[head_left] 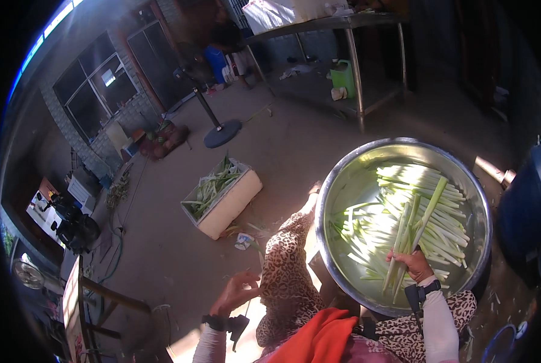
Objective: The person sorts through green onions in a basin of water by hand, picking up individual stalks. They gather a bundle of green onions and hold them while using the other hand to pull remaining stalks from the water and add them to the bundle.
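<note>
My right hand (413, 265) is closed round a small bunch of green onion stalks (403, 233), pale at one end and greener at the other. It holds them slanted over a large round metal basin (326, 242). Many more trimmed green onions (446, 227) lie in a loose pile inside the basin. A small dark bit shows at the right fingers; I cannot make out what it is. My left hand (236, 293) hovers beside my left knee, fingers loosely bent and apart, with nothing visible in it. Both wrists wear dark straps.
A white foam box (231, 206) of green leaves stands on the floor ahead-left, crumpled litter (244, 241) near it. Farther off are a round-based stand (222, 134), a metal table (355, 72) and a green jug (342, 80). A dark blue container (527, 206) is at the right; a wooden stool (110, 296) lower left.
</note>
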Motion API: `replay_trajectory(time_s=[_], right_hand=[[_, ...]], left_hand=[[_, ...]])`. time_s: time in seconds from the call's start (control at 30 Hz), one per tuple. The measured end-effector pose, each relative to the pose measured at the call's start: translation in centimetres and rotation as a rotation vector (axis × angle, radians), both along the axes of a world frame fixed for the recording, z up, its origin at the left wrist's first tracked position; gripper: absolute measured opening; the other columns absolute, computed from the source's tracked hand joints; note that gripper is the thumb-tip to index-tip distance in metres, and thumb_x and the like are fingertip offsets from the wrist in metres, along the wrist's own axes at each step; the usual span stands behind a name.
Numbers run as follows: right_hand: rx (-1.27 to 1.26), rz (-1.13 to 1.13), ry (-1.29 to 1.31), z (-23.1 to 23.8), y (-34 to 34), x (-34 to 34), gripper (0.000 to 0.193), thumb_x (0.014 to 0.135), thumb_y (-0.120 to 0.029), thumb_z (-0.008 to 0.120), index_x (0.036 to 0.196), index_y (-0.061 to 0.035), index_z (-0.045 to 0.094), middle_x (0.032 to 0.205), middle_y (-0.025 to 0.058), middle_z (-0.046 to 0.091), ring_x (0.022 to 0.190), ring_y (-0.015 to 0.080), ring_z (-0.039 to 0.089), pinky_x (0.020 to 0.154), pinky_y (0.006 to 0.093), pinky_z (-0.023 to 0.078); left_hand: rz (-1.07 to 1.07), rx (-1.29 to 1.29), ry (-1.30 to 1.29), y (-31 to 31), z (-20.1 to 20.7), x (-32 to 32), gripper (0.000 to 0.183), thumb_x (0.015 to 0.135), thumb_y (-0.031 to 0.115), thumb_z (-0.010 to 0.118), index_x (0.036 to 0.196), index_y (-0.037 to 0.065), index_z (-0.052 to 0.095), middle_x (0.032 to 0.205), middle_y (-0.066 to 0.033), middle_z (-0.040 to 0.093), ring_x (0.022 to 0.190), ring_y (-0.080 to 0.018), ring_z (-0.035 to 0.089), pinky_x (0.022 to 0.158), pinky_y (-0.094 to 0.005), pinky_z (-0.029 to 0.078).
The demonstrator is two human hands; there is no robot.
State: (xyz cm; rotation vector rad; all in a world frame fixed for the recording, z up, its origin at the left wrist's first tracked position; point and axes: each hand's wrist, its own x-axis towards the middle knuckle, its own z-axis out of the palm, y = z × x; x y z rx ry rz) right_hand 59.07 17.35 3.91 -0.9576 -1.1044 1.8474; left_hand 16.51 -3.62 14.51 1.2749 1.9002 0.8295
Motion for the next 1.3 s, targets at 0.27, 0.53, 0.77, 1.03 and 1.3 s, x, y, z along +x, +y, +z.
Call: replay_trajectory(time_s=[0.27, 0.53, 0.77, 1.03, 1.3], right_hand=[[0.049, 0.021, -0.004, 0.1, 0.4, -0.1, 0.028, 0.08, -0.012, 0.07, 0.102, 0.0031, 0.063, 0.091, 0.0116, 0.068, 0.088, 0.0193, 0.065, 0.081, 0.0309, 0.05], [0.083, 0.048, -0.097, 1.5, -0.5, -0.1, 0.025, 0.08, -0.012, 0.07, 0.101, 0.001, 0.065, 0.089, 0.0096, 0.069, 0.086, 0.017, 0.065, 0.08, 0.0291, 0.05], [0.133, 0.114, -0.057, 2.2, -0.4, -0.6, 0.026, 0.08, -0.009, 0.068, 0.103, 0.0028, 0.064, 0.091, 0.0104, 0.069, 0.089, 0.0195, 0.065, 0.085, 0.0309, 0.05], [0.099, 0.23, 0.007, 3.0, -2.0, -1.9, 0.029, 0.079, -0.012, 0.071, 0.106, -0.0018, 0.064, 0.096, 0.0076, 0.067, 0.089, 0.0166, 0.064, 0.082, 0.0309, 0.05], [0.221, 0.563, -0.128, 0.6, -1.5, -3.1, 0.033, 0.078, -0.023, 0.074, 0.104, -0.004, 0.066, 0.098, 0.0079, 0.067, 0.094, 0.0172, 0.063, 0.085, 0.0311, 0.049]], left_hand=[[-0.132, 0.102, 0.208, -6.8, 2.8, -0.6, 0.016, 0.069, 0.012, 0.077, 0.072, 0.002, 0.066, 0.099, -0.0107, 0.065, 0.094, -0.0225, 0.061, 0.083, -0.0346, 0.047], [-0.03, 0.294, 0.323, 0.6, 9.5, 2.9, 0.019, 0.077, 0.013, 0.073, 0.092, 0.003, 0.067, 0.111, -0.0141, 0.061, 0.109, -0.0249, 0.056, 0.092, -0.0352, 0.043], [-0.538, 0.239, -0.348, 13.6, 4.2, 14.6, 0.044, 0.086, 0.022, 0.068, 0.121, 0.0, 0.052, 0.124, -0.0124, 0.052, 0.116, -0.0227, 0.051, 0.099, -0.0363, 0.042], [-0.799, -0.189, -0.981, 18.6, -7.8, 19.8, 0.079, 0.079, 0.037, 0.073, 0.138, 0.0, 0.037, 0.138, -0.014, 0.043, 0.128, -0.0213, 0.041, 0.108, -0.0361, 0.031], [-0.768, -0.171, -0.927, 17.7, -7.6, 21.0, 0.093, 0.074, 0.038, 0.076, 0.144, 0.001, 0.026, 0.142, -0.0142, 0.037, 0.131, -0.0233, 0.036, 0.109, -0.0347, 0.029]])
